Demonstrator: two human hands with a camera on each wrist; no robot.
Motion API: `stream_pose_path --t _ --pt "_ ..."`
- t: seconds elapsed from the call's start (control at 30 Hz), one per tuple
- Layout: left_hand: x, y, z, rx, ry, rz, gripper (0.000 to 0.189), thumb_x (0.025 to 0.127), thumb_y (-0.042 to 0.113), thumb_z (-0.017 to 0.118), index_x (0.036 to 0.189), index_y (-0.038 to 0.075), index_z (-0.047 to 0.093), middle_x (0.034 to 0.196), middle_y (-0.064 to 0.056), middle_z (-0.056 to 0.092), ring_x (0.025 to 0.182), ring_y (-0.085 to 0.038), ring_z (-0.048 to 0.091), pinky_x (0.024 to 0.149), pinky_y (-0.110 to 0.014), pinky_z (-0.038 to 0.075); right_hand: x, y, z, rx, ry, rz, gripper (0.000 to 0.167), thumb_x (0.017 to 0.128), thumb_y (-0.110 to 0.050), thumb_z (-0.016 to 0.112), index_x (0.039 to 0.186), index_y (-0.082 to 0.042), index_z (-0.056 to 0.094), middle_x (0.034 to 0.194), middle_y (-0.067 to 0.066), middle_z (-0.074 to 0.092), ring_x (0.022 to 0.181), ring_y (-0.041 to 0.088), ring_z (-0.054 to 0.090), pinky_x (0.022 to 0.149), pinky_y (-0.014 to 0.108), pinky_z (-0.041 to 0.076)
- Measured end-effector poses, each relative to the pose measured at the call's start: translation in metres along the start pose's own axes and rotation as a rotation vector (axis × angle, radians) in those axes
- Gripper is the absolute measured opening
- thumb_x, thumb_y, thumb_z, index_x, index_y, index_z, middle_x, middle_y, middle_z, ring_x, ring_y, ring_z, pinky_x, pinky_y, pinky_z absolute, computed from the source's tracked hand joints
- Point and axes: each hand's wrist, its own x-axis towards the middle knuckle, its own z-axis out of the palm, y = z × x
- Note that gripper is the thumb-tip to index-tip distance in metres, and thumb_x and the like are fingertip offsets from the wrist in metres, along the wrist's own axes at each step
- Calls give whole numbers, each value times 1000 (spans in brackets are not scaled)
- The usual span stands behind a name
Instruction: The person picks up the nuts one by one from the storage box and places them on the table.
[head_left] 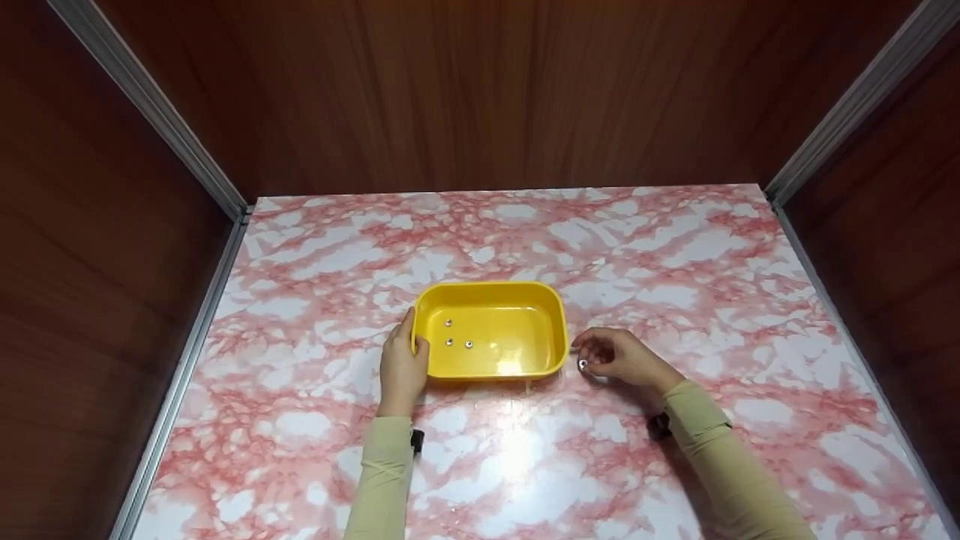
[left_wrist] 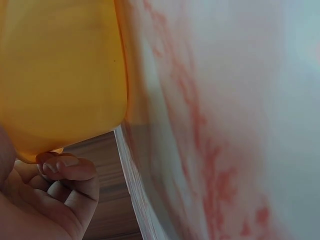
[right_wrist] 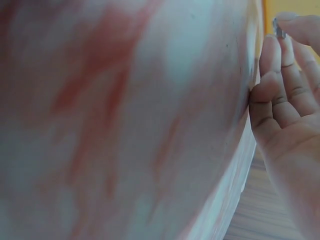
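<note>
Hands: L, tub; R, pinched pc.

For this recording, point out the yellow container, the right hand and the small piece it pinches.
Yellow container (head_left: 504, 326): head view, bare inner floor.
Right hand (head_left: 628, 360): head view, middle of the hand.
Small piece (right_wrist: 278, 29): right wrist view, its exposed side.

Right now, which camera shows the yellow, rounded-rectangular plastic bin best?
The head view: it shows the yellow bin nearly whole, with three small, round, metallic-looking pieces inside. The left wrist view shows only a cropped section beside the left hand; the right wrist view, just a yellow patch behind the right hand.
</note>
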Motion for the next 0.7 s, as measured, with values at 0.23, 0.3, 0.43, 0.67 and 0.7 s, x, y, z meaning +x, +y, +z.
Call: stream_pose_path --t 0.23,0.3,0.43,0.67,0.7 --pt "0 0 0 3 14 22 52 91 3 55 142 3 44 126 -20 56 113 -32 54 99 -44 42 1 6 0 -23 6 -4 35 78 4 74 111 1 63 92 17 64 83 31 59 71 27 51" --pt "-1 0 0 2 12 23 52 91 3 55 142 3 44 127 -20 56 114 -32 53 99 -44 42 1 6 1 -42 3 -15 34 78 3 74 110 0 64 91 16 64 81 28 59 70 27 50" --pt "-1 0 0 2 10 19 52 91 3 55 142 3 44 127 -21 56 114 -33 53 100 -44 41 1 7 1 -95 -4 -19 31 79 4 73 108 -2 65 89 12 64 77 23 57 66 26 49" --pt "0 0 0 7 -3 8 53 92 4 54 143 4 43 127 -21 55 116 -33 52 101 -45 40 2 7 2 -137 -11 -21 29 79 2 73 107 -4 66 87 10 63 76 21 57 64 27 49" --pt "0 1 0 7 -3 10 53 92 4 54 143 4 43 127 -21 56 116 -33 52 101 -45 40 2 7 3 -139 -10 -20 29 79 2 73 107 -4 66 87 10 63 76 21 57 64 27 49"
